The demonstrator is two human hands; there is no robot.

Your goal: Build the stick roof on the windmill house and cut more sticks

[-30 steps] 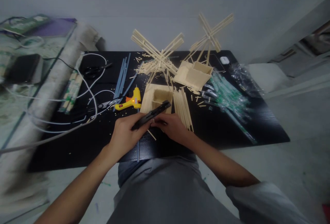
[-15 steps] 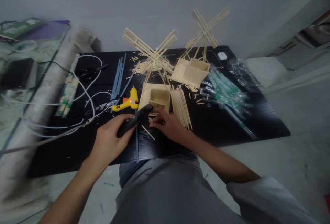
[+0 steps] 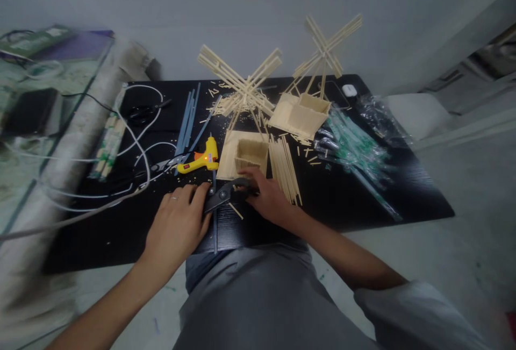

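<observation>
A pair of black shears (image 3: 221,196) lies almost level between my hands, its pivot bolt showing. My left hand (image 3: 177,218) is closed over the left end of the tool, hiding that part. On the curved right end, the fingers of my right hand (image 3: 268,195) are wrapped. Just beyond them stands a light wooden model (image 3: 228,159), with an open stick-walled box (image 3: 252,151) on its base and crossed stick blades (image 3: 245,89) above. A short loose stick (image 3: 236,211) rests below the shears.
A yellow glue gun (image 3: 205,157) lies left of the model, near white cables (image 3: 141,151) and blue-grey strips (image 3: 188,116). Thin sticks (image 3: 284,167) lie to the right. Farther back stand a second windmill-like model (image 3: 286,111) and green-and-clear plastic packaging (image 3: 350,140).
The shears have swung from a steep slant to nearly level and come down. My left hand has turned palm down, and my right hand has gone from pinching small bits to gripping the shears.
</observation>
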